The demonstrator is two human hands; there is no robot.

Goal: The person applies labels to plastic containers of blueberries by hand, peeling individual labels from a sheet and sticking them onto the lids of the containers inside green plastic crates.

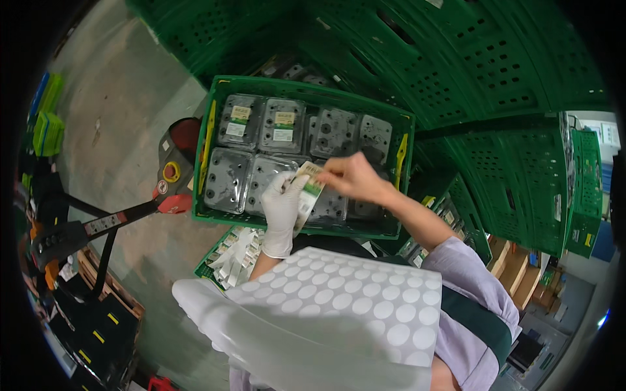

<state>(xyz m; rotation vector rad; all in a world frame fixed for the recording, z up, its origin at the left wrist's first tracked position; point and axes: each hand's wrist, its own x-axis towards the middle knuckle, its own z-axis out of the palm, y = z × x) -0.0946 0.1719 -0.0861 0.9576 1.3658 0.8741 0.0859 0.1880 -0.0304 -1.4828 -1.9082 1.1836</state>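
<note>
My left hand (280, 212), in a white glove, grips a strip of cream, green and white labels (312, 193). With bare fingers, my right hand (355, 177) pinches the upper end of that strip. Both hands are over a green crate (306, 227) packed with clear plastic punnets (228, 174); their contents look greyish and dark. Two punnets in the far row, a left one (240, 121) and its neighbour (283, 126), carry labels like those in my hands. A large sheet of round white stickers (352, 300) lies across my left forearm and front, hiding part of them.
Tall green crates (482, 58) stand beyond and to the right. Left is a pallet truck handle (117, 221) with a red and black head. Below the crate, a small green crate holds crumpled label strips (238, 257). Dark crates (91, 326) rest on a pallet at lower left.
</note>
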